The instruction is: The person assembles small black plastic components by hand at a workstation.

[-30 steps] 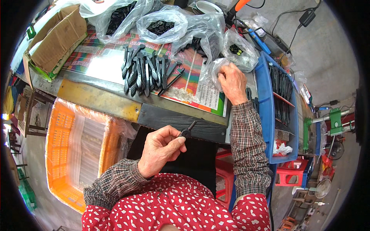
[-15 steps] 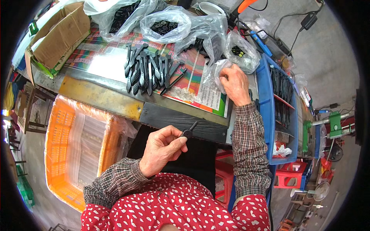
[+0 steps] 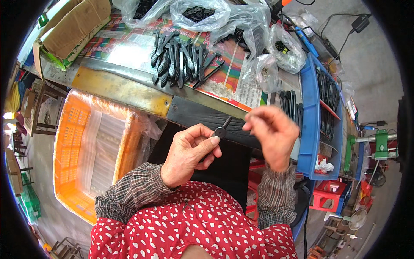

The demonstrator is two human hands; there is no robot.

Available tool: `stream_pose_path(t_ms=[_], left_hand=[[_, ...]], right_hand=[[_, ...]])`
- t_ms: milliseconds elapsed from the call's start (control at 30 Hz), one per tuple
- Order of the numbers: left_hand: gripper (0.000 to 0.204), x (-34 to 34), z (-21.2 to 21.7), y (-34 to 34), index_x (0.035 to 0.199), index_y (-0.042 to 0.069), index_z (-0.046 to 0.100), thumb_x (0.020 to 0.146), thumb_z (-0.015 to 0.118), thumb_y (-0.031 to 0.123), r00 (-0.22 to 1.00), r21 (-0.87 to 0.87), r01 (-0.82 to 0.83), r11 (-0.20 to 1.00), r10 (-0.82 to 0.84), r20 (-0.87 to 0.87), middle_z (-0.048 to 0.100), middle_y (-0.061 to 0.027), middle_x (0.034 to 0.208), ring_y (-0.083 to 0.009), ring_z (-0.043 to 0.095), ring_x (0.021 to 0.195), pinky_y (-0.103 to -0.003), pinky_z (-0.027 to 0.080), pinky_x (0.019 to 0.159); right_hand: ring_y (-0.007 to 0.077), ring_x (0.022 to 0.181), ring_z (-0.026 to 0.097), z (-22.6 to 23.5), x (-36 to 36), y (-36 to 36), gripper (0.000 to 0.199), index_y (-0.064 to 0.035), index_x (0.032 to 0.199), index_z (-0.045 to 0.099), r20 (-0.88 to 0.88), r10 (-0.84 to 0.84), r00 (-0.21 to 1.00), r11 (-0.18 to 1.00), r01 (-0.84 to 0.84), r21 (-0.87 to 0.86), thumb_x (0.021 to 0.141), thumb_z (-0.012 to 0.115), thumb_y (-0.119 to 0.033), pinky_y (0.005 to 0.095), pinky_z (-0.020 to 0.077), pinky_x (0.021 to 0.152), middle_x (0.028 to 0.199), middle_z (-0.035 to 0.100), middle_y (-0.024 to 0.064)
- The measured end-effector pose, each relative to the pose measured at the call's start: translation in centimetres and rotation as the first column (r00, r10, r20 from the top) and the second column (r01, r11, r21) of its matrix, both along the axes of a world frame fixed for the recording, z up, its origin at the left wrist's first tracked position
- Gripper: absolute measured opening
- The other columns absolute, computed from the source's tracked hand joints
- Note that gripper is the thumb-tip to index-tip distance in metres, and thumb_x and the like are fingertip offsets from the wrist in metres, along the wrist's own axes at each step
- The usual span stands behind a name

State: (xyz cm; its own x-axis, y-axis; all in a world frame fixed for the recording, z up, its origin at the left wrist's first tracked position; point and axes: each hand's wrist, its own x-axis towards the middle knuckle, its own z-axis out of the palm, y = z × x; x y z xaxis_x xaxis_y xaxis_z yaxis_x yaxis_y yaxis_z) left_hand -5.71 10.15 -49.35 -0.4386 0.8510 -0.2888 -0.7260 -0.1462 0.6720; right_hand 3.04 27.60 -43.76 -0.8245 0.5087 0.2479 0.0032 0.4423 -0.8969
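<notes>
In front of my body, my left hand [image 3: 189, 151] pinches a small black piece [image 3: 220, 132], a round disc with a hole and a thin stem pointing up and away. My right hand [image 3: 276, 134] hovers just right of it, thumb and fingertips pressed together and slightly blurred. Whatever those fingertips hold is too small to make out. Beyond the right hand lies a small clear plastic bag [image 3: 267, 73] with tiny contents. A heap of slim black handle-like pieces [image 3: 179, 62] lies on the table's printed covering, past the left hand.
Clear bags of black parts [image 3: 198, 14] line the table's back. A blue crate [image 3: 307, 129] holding long black pieces stands at right, with more black pieces [image 3: 291, 105] beside it. An orange basket [image 3: 71, 151] sits at left below the table edge. A cardboard box [image 3: 77, 28] stands back left.
My right hand has left the small clear bag and come back toward my left hand. The left hand still pinches the black piece. The whole view has shifted slightly.
</notes>
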Motion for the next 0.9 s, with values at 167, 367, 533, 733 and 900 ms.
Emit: stream_pose_path(t_ms=[167, 367, 533, 733, 900], left_hand=[[0.010, 0.8, 0.5, 0.0, 0.094, 0.002, 0.055, 0.092, 0.059, 0.011, 0.998, 0.006, -0.024, 1.000, 0.024, -0.052, 0.062, -0.0058, 0.072, -0.0049, 0.048, 0.050, -0.018, 0.032, 0.040], [0.011, 1.5, 0.8, -0.5, 0.094, 0.002, 0.056, 0.092, 0.059, 0.012, 0.994, 0.012, -0.034, 0.999, 0.036, -0.104, 0.063, -0.0052, 0.073, -0.0039, 0.048, 0.051, -0.017, 0.033, 0.041], [0.011, 2.0, 1.1, -0.9, 0.095, 0.001, 0.056, 0.092, 0.059, 0.011, 0.990, 0.006, -0.042, 0.999, 0.043, -0.131, 0.063, -0.0051, 0.073, -0.0036, 0.048, 0.051, -0.017, 0.033, 0.041], [0.010, 2.3, 1.0, -1.1, 0.095, 0.001, 0.057, 0.092, 0.059, 0.010, 0.982, -0.011, -0.069, 0.998, 0.066, -0.179, 0.063, -0.0045, 0.073, -0.0027, 0.049, 0.052, -0.016, 0.036, 0.042], [0.008, 3.0, 0.7, -1.1, 0.092, 0.000, 0.057, 0.090, 0.059, 0.007, 0.928, -0.033, -0.191, 0.981, 0.170, -0.333, 0.064, -0.0031, 0.073, -0.0017, 0.050, 0.054, -0.016, 0.039, 0.044]], right_hand=[[0.0122, 0.069, 0.060, -2.1, 2.2, -3.3, 0.012, 0.0025, 0.090, 0.062, -0.118, 0.090, 0.989, 0.993, -0.098, -0.066, 0.079, 0.064, 0.006, 0.0233, 0.0489, 0.060, 0.086, 0.061, 0.0072], [0.0116, 0.067, 0.056, -2.8, 2.5, -4.5, 0.015, 0.0005, 0.090, 0.062, -0.142, 0.050, 0.989, 0.997, -0.041, 0.070, 0.076, 0.068, 0.005, 0.0228, 0.0452, 0.056, 0.085, 0.060, 0.0077], [0.0111, 0.066, 0.056, -2.9, 2.6, -5.1, 0.015, 0.0002, 0.090, 0.062, -0.172, 0.045, 0.984, 0.991, -0.023, 0.130, 0.076, 0.068, 0.005, 0.0226, 0.0449, 0.056, 0.085, 0.060, 0.0075], [0.0145, 0.067, 0.058, -3.3, 2.6, -5.7, 0.016, 0.0001, 0.090, 0.062, -0.187, 0.034, 0.982, 0.980, 0.004, 0.198, 0.076, 0.068, 0.005, 0.0246, 0.0469, 0.056, 0.084, 0.060, 0.0088], [0.0193, 0.069, 0.061, -3.7, 2.6, -6.1, 0.018, 0.0000, 0.090, 0.062, -0.219, -0.002, 0.976, 0.970, 0.055, 0.238, 0.075, 0.069, 0.005, 0.0271, 0.0493, 0.058, 0.082, 0.062, 0.0107]])
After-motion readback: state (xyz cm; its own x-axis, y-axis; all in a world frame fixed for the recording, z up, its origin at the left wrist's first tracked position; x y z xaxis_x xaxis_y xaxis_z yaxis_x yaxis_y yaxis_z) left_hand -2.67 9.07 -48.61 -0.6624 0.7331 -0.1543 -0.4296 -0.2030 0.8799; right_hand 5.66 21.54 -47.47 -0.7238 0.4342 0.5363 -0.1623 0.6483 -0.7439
